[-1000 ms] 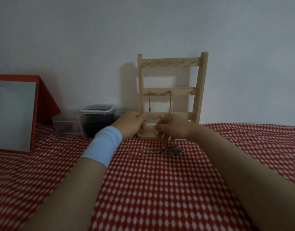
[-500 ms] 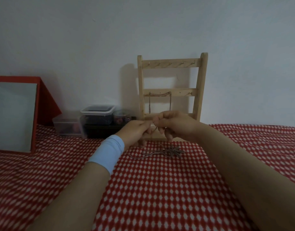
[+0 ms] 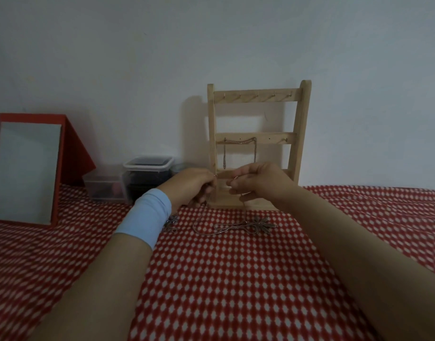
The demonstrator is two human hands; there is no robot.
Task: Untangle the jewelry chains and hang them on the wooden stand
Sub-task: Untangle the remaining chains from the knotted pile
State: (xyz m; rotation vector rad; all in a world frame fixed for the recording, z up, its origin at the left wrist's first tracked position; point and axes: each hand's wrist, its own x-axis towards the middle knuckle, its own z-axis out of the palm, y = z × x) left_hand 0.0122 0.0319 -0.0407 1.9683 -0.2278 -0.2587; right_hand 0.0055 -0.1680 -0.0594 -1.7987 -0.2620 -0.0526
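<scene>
Fingers of L hand (image 3: 194, 187) & R hand (image 3: 259, 183) pinch thin chain (image 3: 207, 200), strung left-right just in front of wooden stand (image 3: 302, 134) bottom rung (image 3: 223, 174), prob. level w/ it; both hands equally near.

At centre frame my left hand (image 3: 194, 185) and right hand (image 3: 258, 183) cover the lowest rail of the wooden stand (image 3: 258, 99), and the thin chain (image 3: 208, 201) pinched in their fingertips is too fine to trace. My blue wristband (image 3: 145, 217) hides part of a pendant (image 3: 171, 222). Both forearms (image 3: 100, 291) run off the bottom edge; inside the clear boxes (image 3: 105, 185) all is a dim blur.
</scene>
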